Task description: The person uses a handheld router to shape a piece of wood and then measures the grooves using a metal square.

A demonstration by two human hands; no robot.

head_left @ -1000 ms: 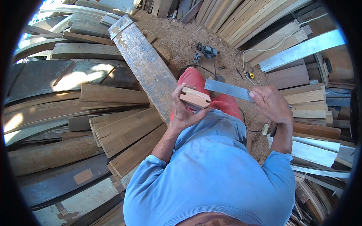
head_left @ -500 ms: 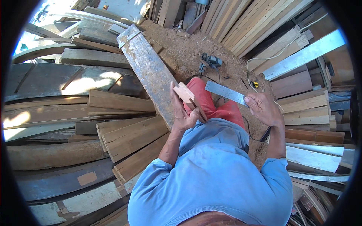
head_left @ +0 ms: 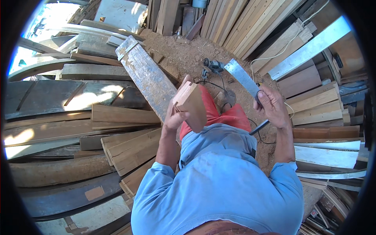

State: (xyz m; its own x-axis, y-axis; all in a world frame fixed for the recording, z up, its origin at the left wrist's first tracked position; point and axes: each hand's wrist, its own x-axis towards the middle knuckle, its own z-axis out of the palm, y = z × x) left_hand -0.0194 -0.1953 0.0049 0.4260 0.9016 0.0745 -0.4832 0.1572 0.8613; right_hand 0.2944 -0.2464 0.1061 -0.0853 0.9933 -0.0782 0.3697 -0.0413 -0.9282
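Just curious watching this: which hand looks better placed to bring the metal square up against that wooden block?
Probably the right hand: it already grips the metal square and a pencil. The left hand is busy holding the wooden block up.

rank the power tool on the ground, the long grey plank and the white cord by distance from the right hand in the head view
From the right hand:
1. white cord, just right of it
2. power tool, on the dirt, up-left
3. long grey plank, farthest left
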